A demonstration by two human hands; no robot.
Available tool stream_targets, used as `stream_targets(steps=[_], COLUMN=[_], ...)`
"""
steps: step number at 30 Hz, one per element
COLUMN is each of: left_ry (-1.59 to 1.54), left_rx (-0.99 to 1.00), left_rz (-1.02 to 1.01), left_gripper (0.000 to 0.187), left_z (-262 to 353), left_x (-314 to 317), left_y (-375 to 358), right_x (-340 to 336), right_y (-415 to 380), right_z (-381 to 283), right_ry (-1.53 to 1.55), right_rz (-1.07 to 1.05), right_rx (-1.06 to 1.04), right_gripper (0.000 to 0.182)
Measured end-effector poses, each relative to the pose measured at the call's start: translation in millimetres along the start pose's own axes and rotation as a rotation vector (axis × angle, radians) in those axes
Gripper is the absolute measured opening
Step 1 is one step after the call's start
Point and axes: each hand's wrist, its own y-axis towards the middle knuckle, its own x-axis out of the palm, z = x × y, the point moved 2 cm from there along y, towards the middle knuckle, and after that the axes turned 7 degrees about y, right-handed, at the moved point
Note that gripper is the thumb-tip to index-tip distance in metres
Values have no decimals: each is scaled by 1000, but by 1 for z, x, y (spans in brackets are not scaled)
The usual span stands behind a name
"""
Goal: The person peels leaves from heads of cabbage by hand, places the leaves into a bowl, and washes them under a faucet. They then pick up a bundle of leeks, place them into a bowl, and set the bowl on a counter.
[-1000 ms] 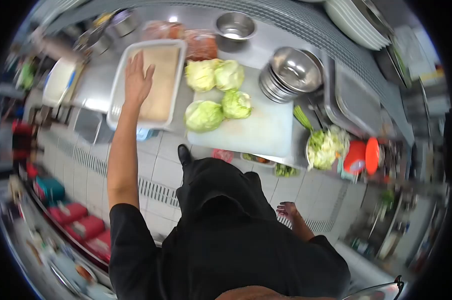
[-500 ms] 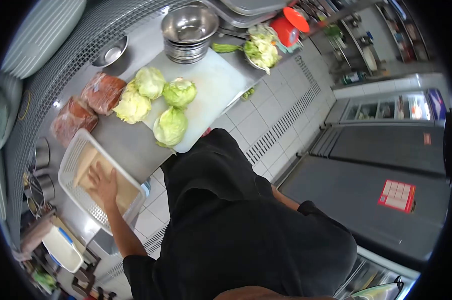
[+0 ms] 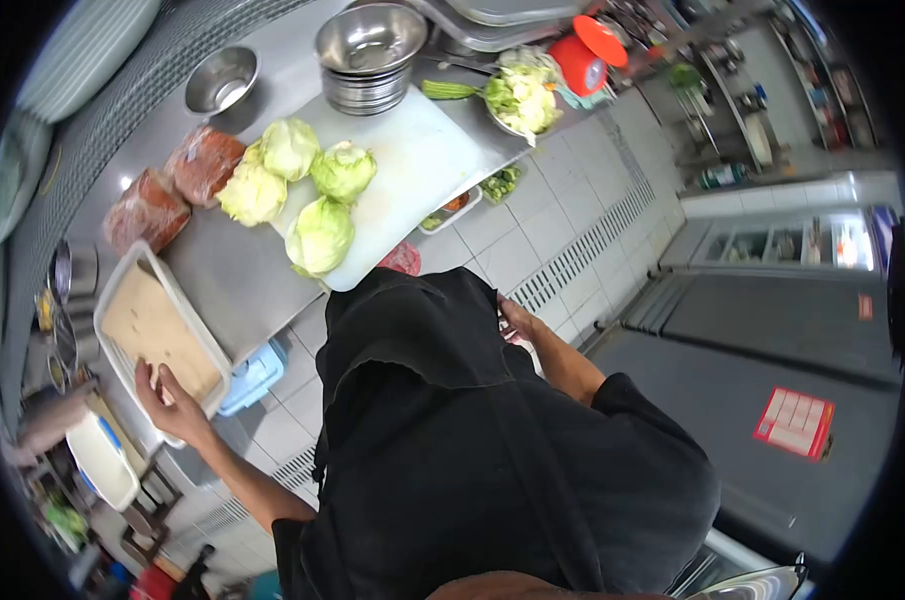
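My left hand (image 3: 176,408) is at the near end of a white plastic basket (image 3: 210,345), palm by the rim, with thumb and fingers apart and loosely bent. Inside the basket lies a flat brown sheet (image 3: 158,320) with a few dark marks. My right hand (image 3: 516,318) hangs beside my black apron (image 3: 413,330), its fingers partly hidden by the cloth. Several lettuce heads (image 3: 321,237) sit at the near left corner of a white cutting board (image 3: 423,150). Two wrapped blocks of reddish meat (image 3: 146,212) lie beyond the basket.
Stacked steel bowls (image 3: 371,45) stand at the board's back, a single steel bowl (image 3: 222,80) to their left. Cut lettuce (image 3: 523,100) fills a bowl by a red scale (image 3: 585,60). A blue-lidded container (image 3: 254,378) is below the counter edge; a grey fridge (image 3: 713,380) stands right.
My left hand has drawn back from the brown sheet to the basket's near end. The basket sits further left, showing more of the blue-lidded container. My right hand has come into view beside the apron.
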Motion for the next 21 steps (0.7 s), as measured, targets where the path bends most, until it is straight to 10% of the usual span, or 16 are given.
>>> stream_targets(steps=[6,11,16,21], left_ry=[-145,-572,-1143,-930], left_rx=[-466,-1203,-1443,-1645], left_rz=[-390,-657,-625,-630], left_gripper=[37,105,100,78], left_z=[24,-25,60,92], left_x=[53,162,147,136], left_y=[-210,-471,-548,-575], right_x=[-14,-36,-48,-75], right_y=[61,96,115,122], right_z=[-34,-44,-39,-26], right_ry=[-222,-700,-1016,-1171], right_rz=[-378,-612,-682,-697], right_rx=[-431,-382,-295,-271], right_gripper=[82,77,72,67])
